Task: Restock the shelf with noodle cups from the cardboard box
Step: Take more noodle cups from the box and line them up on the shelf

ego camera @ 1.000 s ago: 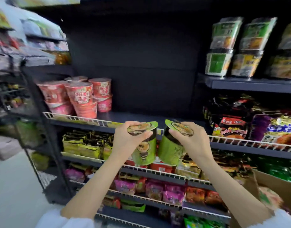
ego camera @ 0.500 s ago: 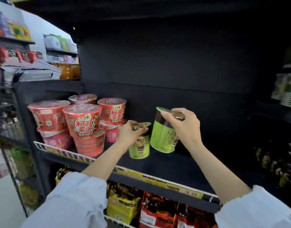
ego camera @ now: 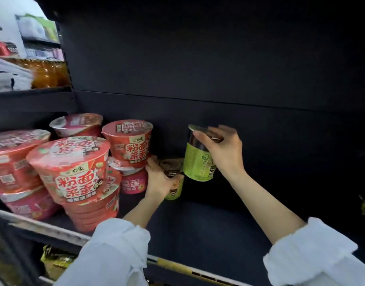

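Two green noodle cups are deep inside the dark shelf (ego camera: 208, 228). My left hand (ego camera: 156, 180) grips the lower green cup (ego camera: 174, 188), which stands on the shelf floor near the back wall, right beside the red bowls. My right hand (ego camera: 223, 149) holds the second green cup (ego camera: 198, 162) by its lid from above; it hangs tilted just above and to the right of the first, close to the back panel. The cardboard box is out of view.
Stacked red noodle bowls (ego camera: 74, 174) fill the shelf's left part, two high, close to my left hand. The shelf's front rail (ego camera: 177, 267) runs across the bottom. Bottles (ego camera: 47, 75) stand on a neighbouring shelf at upper left. Yellow packets (ego camera: 53, 259) lie below.
Both hands have carried the green cups from in front of the shelves deep into the shelf. The left cup has come down beside the red bowls; the right cup stays raised.
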The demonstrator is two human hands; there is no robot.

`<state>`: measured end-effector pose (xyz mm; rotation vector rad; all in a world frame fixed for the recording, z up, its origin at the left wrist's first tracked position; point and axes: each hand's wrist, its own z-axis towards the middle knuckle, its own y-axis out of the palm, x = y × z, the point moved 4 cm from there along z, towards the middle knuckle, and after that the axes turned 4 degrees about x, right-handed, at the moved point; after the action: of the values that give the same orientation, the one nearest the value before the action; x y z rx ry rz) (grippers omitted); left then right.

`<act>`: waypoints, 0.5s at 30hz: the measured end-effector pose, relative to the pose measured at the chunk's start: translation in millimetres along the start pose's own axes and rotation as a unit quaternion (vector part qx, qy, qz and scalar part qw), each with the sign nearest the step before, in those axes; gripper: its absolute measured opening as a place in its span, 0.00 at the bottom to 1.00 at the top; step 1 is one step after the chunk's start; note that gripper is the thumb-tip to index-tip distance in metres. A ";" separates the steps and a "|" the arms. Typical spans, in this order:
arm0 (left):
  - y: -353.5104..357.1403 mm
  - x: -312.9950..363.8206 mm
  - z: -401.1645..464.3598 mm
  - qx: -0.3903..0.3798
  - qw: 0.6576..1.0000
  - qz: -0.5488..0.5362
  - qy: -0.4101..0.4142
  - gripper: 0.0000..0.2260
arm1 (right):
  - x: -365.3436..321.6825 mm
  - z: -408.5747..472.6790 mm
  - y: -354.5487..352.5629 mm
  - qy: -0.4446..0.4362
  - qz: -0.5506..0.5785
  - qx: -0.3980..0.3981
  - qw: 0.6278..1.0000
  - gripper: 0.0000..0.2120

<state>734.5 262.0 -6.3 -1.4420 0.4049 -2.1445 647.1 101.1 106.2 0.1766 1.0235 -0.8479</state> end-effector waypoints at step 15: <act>0.7 -14.4 15.6 -0.092 0.992 -0.062 -0.063 0.48 | -8.4 25.0 102.6 -0.102 -0.221 -0.178 0.953 0.29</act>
<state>753.3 270.3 -11.6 -1.7386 0.4878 -2.1432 733.2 162.6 101.3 -0.4560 1.0165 -1.0405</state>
